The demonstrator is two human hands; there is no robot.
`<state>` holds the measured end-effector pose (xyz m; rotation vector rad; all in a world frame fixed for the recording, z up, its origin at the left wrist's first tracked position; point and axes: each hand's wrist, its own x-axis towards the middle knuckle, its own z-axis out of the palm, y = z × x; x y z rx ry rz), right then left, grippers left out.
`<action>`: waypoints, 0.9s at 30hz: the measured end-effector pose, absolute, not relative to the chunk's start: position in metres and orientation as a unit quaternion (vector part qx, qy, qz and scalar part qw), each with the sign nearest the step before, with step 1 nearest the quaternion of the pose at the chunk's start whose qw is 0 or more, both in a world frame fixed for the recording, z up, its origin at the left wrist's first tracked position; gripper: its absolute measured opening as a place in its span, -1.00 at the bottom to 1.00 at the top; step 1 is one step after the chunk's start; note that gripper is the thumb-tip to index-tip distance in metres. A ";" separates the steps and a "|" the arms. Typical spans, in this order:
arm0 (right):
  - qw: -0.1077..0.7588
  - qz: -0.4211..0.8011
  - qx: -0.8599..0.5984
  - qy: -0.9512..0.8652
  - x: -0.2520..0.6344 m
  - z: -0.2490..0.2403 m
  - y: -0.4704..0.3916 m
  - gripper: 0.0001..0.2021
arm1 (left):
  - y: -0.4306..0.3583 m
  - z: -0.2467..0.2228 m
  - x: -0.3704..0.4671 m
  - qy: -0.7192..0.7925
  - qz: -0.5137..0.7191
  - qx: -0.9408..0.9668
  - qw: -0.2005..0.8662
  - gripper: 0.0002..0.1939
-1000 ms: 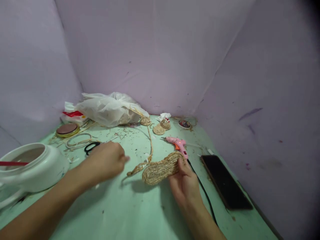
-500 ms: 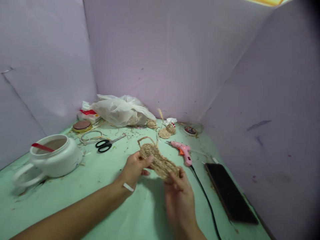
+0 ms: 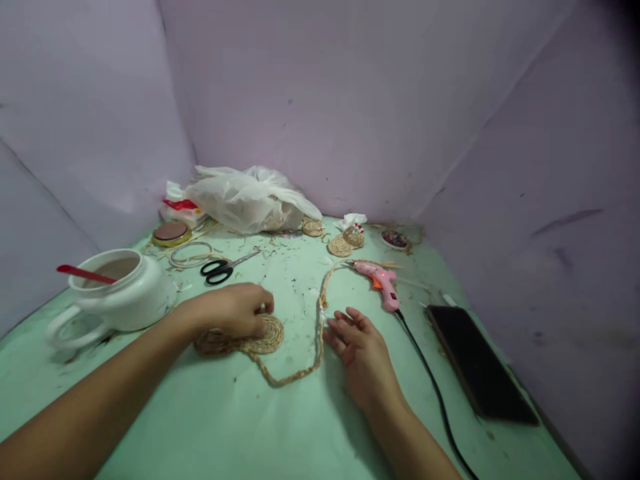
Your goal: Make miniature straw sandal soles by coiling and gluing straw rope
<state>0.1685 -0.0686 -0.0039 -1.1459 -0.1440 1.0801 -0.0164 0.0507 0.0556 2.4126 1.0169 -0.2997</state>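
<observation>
A coiled, braided straw piece lies on the green tabletop, its left half partly covered by my left hand. The fingers of that hand are curled down onto it, closed at its upper edge. From the coil a braided straw cord runs right and bends up toward the glue gun. Beside the upright stretch of this cord my right hand is open, palm turned up and fingers apart, fingertips close to the cord. The pink hot glue gun lies just beyond the right hand.
A white pot with a red stick stands at left, near black-handled scissors. Behind them are a round tin and a plastic bag. Small straw discs lie at the back. A phone and the gun's black cable are at right.
The straw piece, held up between both hands before, now lies flat at the left under my left hand. Its cord is stretched out on the table, and my right hand has let go.
</observation>
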 end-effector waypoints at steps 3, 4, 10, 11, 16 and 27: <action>0.712 0.445 -0.536 -0.090 0.173 -0.002 -0.069 -0.63 | 0.048 0.050 -0.022 0.402 -0.058 0.883 0.234 -0.57; 0.715 0.425 -0.545 -0.103 0.175 -0.002 -0.069 -0.64 | 0.046 0.048 -0.025 0.412 -0.039 0.881 0.230 -0.57; 0.717 0.334 -0.589 -0.164 0.193 0.001 -0.065 -0.64 | 0.026 0.030 -0.040 0.397 0.194 0.871 0.217 -0.70; 0.708 0.329 -0.599 -0.176 0.195 0.000 -0.065 -0.64 | 0.023 0.026 -0.040 0.395 0.228 0.866 0.207 -0.70; 0.600 0.355 -0.665 -0.269 0.196 -0.004 -0.064 -0.70 | 0.012 0.019 -0.037 0.396 0.246 0.874 0.136 -0.71; 0.422 0.259 -0.770 -0.403 0.179 -0.014 -0.054 -0.67 | 0.065 0.023 -0.059 0.635 0.071 0.769 -0.022 -0.64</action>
